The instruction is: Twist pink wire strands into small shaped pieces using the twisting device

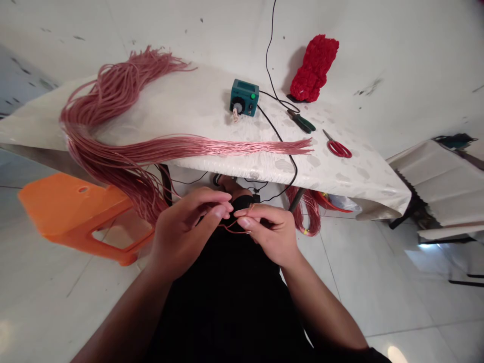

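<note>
A thin pink cord (237,232) sits between my hands in front of my lap. My right hand (270,232) pinches it between thumb and fingertips, and a short loop bends out below. Just to the left, my left hand (185,227) has its thumb and fingers drawn together, their tips a small gap from the right hand. Whatever those left fingers hold, if anything, is hidden. Beyond the hands, a long bundle of pink cords (181,148) lies along the table, with part of it hanging over the front edge at the left.
On the white-covered table (212,96) stand a teal box with a knob (245,97) and a red fluffy object (315,68). Green-handled pliers (302,122) and red scissors (339,147) lie at the right. A black cable crosses the front edge. An orange stool (64,206) stands at left.
</note>
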`<state>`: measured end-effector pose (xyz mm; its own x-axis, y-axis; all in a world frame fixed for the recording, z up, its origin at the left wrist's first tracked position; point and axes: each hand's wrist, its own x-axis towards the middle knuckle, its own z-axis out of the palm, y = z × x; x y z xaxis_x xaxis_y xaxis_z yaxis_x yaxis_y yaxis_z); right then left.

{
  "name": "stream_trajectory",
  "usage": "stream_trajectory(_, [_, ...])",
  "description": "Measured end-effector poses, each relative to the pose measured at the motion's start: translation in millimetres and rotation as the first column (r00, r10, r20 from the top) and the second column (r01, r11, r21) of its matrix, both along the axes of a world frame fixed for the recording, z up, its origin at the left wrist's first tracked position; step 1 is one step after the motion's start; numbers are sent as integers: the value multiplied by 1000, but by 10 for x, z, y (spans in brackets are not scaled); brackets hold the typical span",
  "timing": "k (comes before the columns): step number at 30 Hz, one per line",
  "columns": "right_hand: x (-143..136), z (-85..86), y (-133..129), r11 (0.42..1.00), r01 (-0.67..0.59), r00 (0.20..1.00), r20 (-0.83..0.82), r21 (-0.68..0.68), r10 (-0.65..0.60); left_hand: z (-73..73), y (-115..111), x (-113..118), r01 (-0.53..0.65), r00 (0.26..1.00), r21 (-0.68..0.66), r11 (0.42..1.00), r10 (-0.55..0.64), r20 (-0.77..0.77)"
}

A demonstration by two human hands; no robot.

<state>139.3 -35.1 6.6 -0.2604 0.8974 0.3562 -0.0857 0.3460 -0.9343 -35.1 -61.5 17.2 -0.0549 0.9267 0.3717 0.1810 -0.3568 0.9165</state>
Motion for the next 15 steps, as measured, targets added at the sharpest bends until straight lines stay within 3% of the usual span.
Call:
stream_trajectory(7, [18,-19,13,995,31,999,6,96,-32,-6,27,3,181,960,-184,966,-214,-179])
stream_trajectory(15, [79,-29,34,995,65,998,5,75,-66,-20,15,-30,253,937,-182,950,-287,-197])
